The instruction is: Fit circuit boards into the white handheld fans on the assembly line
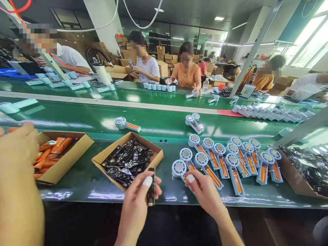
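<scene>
My left hand [135, 196], a white cover on its thumb, pinches a narrow black circuit board [151, 188] upright. It is just in front of a cardboard box [156, 155] heaped with loose circuit boards [130, 157]. My right hand [203, 191], also with a white thumb cover, has its fingers bent around the handle of a light blue handheld fan [178, 168]; the hand partly hides that handle. Around it lie several similar fans [232, 160] with round grilles and open handles showing orange cells and thin wires.
A co-worker's arm [19, 177] reaches in at far left beside a box [69, 167] of orange parts [55, 150]. Single fans [126, 124] lie on the green belt [159, 126]. Another box [294, 176] of black parts stands right, near a slanted metal post [302, 126]. People sit opposite.
</scene>
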Available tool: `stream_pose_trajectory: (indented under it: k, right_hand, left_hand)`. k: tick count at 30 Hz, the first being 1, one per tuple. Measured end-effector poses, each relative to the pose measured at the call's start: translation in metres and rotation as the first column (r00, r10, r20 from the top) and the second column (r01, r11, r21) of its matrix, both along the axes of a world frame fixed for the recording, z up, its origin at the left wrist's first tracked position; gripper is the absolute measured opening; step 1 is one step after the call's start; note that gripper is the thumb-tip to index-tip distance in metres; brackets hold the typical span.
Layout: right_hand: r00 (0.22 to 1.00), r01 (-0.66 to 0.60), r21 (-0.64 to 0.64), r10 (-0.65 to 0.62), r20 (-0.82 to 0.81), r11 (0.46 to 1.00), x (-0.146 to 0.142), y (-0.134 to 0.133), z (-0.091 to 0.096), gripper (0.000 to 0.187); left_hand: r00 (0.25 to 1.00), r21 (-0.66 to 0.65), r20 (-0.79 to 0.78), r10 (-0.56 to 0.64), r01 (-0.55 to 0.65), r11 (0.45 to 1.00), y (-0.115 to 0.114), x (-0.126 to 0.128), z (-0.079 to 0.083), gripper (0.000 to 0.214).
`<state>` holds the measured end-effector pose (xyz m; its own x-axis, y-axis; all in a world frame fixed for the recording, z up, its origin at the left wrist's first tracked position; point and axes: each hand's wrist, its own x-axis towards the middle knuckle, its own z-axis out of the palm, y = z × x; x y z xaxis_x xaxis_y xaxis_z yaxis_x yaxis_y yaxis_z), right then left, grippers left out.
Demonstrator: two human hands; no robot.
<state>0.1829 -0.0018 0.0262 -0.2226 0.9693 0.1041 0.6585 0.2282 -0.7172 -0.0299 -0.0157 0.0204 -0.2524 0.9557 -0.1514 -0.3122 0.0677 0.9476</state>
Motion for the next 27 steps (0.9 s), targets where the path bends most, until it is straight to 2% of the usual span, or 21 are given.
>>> stream_pose_trajectory:
  k: [3,4,6,8,11,15,18,21,23,27]
  right_hand:
    - [0.972,0.226,0.036,-0.228,0.062,0.973,-0.006,0.007,-0.007,0.026]
    - [0.962,0.254,0.065,-0.259,0.090,0.965,-0.010,0.010,-0.009,0.024]
    - [0.956,0.268,0.111,-0.278,0.093,0.957,-0.018,0.017,-0.013,0.024]
    - [0.965,0.257,0.116,-0.261,0.021,0.959,-0.026,0.021,-0.015,0.025]
    - [0.963,0.234,0.057,-0.223,-0.153,0.971,-0.034,0.019,-0.017,0.027]
    - [0.908,0.197,-0.075,-0.211,-0.362,0.978,-0.033,0.012,-0.020,0.026]
    - [0.829,0.083,-0.223,-0.191,-0.525,0.971,-0.027,0.009,-0.019,0.023]
    - [0.767,-0.016,-0.298,-0.180,-0.616,0.954,-0.022,0.009,-0.014,0.026]
    - [0.749,-0.045,-0.332,-0.188,-0.636,0.942,-0.020,0.010,-0.009,0.028]
    - [0.739,-0.088,-0.374,-0.191,-0.646,0.923,-0.022,0.010,0.001,0.029]
  left_hand:
    - [0.954,-0.051,0.254,-0.162,0.180,0.982,-0.013,0.004,-0.016,0.044]
    - [0.943,-0.047,0.278,-0.184,0.205,0.978,-0.015,0.004,-0.019,0.045]
    - [0.959,-0.044,0.228,-0.170,0.185,0.982,-0.016,0.004,-0.023,0.045]
    - [0.986,-0.066,0.108,-0.126,0.134,0.989,-0.015,0.006,-0.027,0.046]
    - [0.991,-0.115,-0.059,-0.119,0.112,0.987,-0.013,0.007,-0.034,0.041]
    - [0.949,-0.076,-0.244,-0.197,0.184,0.980,-0.012,0.008,-0.042,0.040]
    - [0.896,-0.022,-0.341,-0.285,0.296,0.955,-0.011,0.011,-0.044,0.039]
    - [0.860,0.054,-0.391,-0.327,0.376,0.925,-0.006,0.016,-0.041,0.035]
    - [0.869,0.088,-0.395,-0.297,0.358,0.930,-0.001,0.017,-0.037,0.034]
    - [0.896,0.013,-0.349,-0.275,0.299,0.954,0.007,0.011,-0.030,0.031]
